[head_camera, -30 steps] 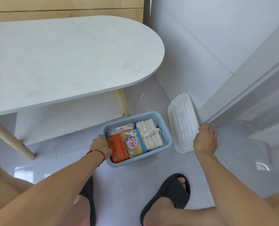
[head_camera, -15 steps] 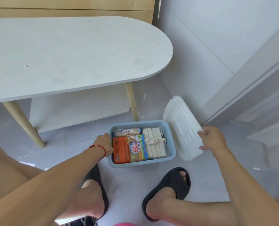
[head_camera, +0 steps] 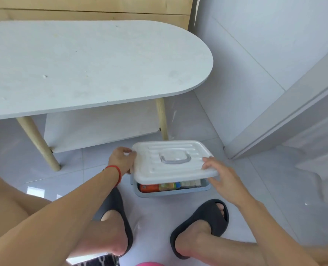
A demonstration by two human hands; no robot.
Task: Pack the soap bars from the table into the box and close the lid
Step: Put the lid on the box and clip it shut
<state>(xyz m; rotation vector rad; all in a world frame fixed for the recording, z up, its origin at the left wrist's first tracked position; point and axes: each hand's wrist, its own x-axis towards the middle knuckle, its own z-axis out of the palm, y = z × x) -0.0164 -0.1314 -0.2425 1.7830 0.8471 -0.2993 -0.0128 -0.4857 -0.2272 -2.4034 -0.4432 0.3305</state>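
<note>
- White plastic lid (head_camera: 170, 160), ribbed and with a grey handle (head_camera: 175, 160) in its top, sits just below the middle of the frame, over the box (head_camera: 170, 191) but not seated: its near edge stands raised, leaving a gap above the box's near rim.
- Blue-grey, the box stands on the pale tiled floor (head_camera: 264, 198), directly under the lid; only its near wall and rim show.
- Through the gap the soap bars (head_camera: 169, 187) are seen inside the box: an orange pack at the left, a yellow-and-blue one in the middle, pale blocks at the right.
- At the lid's left end the left hand (head_camera: 122, 160) grips the edge, fingers curled over the top; a red string (head_camera: 114, 172) circles its wrist.
- At the lid's right near corner the right hand (head_camera: 223, 179) holds the edge, fingertips laid on top and the thumb under the rim.
- Filling the upper left of the frame is a white oval table (head_camera: 82, 64) on pale wooden legs, its top bare of soap.
- Two feet in black slides (head_camera: 213, 214) stand on the floor below the box, toward the bottom of the frame.
</note>
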